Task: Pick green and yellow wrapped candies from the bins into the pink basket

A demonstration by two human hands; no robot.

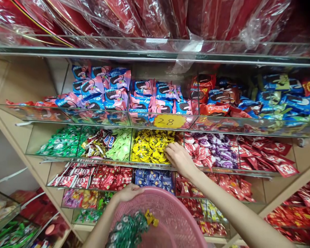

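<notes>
My left hand [129, 193] grips the rim of a pink plastic basket [181, 213] at the bottom centre. In the basket lie a pile of green-wrapped candies [127, 229] and a few yellow ones [151, 218]. My right hand [179, 156] reaches over the clear front edge of a shelf bin, at the right side of the yellow-wrapped candies [150, 146]. Its fingers are bent down onto them, and whether they hold a candy is hidden.
Green candies [63, 141] and light green packets [120, 144] lie left of the yellow ones, red and purple candies [217, 150] right. A shelf above holds cookie packs [119, 79] behind a yellow tag [169, 121]. More candy shelves stand below.
</notes>
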